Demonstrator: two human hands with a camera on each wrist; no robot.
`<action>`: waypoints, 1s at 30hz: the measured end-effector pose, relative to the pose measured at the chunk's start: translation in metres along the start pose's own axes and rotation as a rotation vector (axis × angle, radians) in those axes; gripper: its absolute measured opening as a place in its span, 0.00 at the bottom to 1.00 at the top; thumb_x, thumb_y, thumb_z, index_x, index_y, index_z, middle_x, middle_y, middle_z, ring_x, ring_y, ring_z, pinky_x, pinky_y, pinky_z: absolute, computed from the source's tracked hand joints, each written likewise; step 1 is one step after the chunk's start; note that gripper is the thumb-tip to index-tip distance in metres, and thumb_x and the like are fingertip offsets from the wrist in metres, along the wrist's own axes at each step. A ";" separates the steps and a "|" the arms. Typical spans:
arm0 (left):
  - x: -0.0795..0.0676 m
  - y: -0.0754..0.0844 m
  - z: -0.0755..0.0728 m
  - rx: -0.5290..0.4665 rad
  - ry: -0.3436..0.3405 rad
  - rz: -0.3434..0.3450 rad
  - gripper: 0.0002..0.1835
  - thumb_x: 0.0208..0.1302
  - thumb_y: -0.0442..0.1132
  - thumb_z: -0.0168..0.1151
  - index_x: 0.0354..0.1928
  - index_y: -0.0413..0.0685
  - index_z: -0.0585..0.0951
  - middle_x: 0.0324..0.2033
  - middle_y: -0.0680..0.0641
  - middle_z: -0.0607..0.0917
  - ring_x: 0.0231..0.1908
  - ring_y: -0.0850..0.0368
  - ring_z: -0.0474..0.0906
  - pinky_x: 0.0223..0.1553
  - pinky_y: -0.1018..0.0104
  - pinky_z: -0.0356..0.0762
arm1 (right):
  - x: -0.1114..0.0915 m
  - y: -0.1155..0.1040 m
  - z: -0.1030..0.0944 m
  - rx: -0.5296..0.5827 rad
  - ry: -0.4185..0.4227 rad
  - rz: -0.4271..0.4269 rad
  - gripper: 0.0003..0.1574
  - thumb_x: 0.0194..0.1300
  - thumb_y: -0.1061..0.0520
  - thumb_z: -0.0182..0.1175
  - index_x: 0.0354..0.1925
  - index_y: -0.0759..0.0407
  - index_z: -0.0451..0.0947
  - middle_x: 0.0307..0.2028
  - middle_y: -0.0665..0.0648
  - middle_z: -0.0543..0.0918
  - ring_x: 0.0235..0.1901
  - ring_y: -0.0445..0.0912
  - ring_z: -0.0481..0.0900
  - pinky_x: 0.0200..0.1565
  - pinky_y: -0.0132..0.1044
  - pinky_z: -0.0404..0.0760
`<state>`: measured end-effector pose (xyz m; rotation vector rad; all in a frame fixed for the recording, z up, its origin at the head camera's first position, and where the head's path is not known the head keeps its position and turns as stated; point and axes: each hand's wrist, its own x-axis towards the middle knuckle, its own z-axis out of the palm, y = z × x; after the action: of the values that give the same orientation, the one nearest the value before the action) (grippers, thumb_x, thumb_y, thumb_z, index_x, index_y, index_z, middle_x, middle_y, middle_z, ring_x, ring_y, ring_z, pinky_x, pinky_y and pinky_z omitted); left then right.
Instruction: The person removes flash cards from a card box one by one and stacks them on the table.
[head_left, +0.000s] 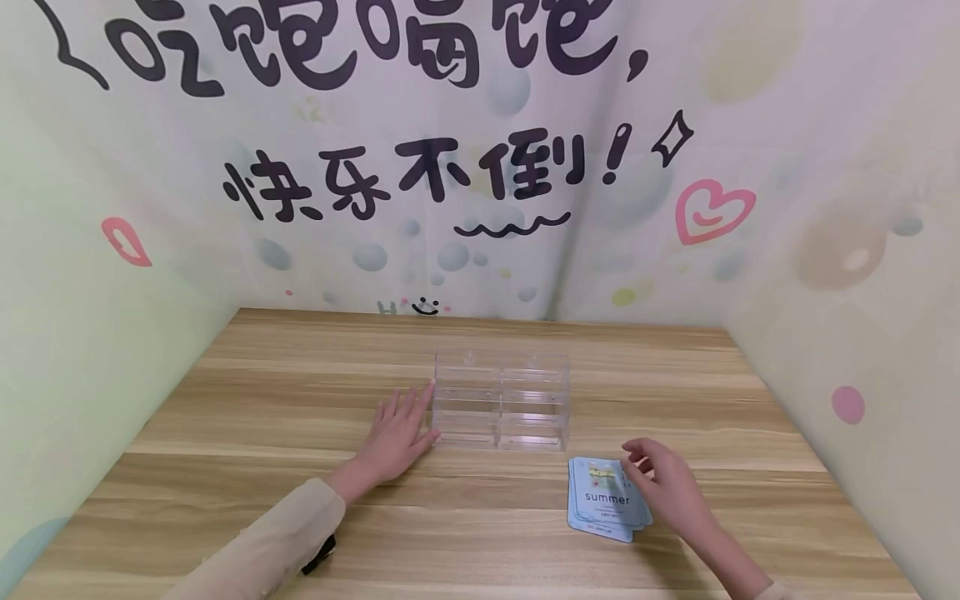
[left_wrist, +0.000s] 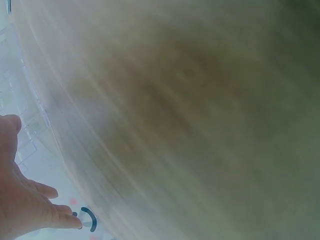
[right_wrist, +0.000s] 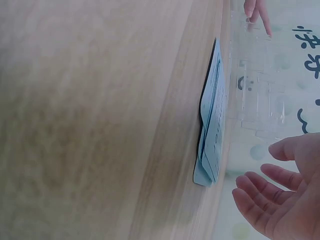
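Note:
A clear plastic rack with two columns of stepped compartments stands on the table. My left hand has its fingers spread and touches the rack's left side. To the right of the rack lies a small stack of blue cards, the top one reading "summer". Over the right edge of that stack hovers my right hand, fingers loosely bent. In the right wrist view the right hand shows a gap between thumb and fingers, with nothing held, apart from the cards.
The wood-grain table ends at a printed cloth backdrop behind the rack, with pale side walls at left and right. A small black object lies partly hidden under the left sleeve.

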<state>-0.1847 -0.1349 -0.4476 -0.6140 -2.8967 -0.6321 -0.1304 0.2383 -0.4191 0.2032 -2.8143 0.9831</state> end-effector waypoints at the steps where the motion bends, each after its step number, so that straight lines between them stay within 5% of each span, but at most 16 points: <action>1: 0.000 0.000 0.000 0.002 0.002 0.001 0.38 0.66 0.50 0.50 0.71 0.47 0.45 0.63 0.28 0.58 0.62 0.27 0.47 0.58 0.32 0.45 | 0.000 0.000 0.000 -0.007 0.005 -0.006 0.12 0.57 0.66 0.58 0.42 0.69 0.76 0.29 0.54 0.79 0.29 0.43 0.75 0.28 0.30 0.76; 14: -0.006 0.003 -0.003 0.044 0.015 -0.016 0.40 0.65 0.53 0.50 0.71 0.48 0.44 0.64 0.30 0.56 0.63 0.28 0.46 0.58 0.32 0.44 | 0.000 0.001 0.006 0.005 0.003 -0.035 0.18 0.60 0.61 0.59 0.47 0.69 0.74 0.36 0.58 0.79 0.36 0.46 0.76 0.32 0.32 0.78; 23: -0.024 0.013 -0.007 0.060 0.006 -0.067 0.41 0.64 0.58 0.48 0.70 0.46 0.47 0.67 0.35 0.48 0.65 0.32 0.42 0.59 0.33 0.41 | -0.005 0.001 0.009 -0.077 0.001 -0.136 0.28 0.59 0.57 0.60 0.55 0.69 0.68 0.50 0.67 0.76 0.48 0.59 0.74 0.46 0.54 0.74; 30: -0.041 0.019 -0.009 0.075 0.027 -0.083 0.41 0.63 0.60 0.48 0.71 0.51 0.45 0.67 0.35 0.48 0.66 0.34 0.40 0.58 0.32 0.42 | -0.007 0.000 0.014 -0.168 0.042 -0.236 0.37 0.56 0.52 0.64 0.59 0.66 0.65 0.55 0.69 0.71 0.54 0.63 0.67 0.51 0.60 0.68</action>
<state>-0.1387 -0.1376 -0.4399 -0.4751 -2.9181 -0.5339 -0.1249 0.2301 -0.4314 0.4742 -2.7357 0.6893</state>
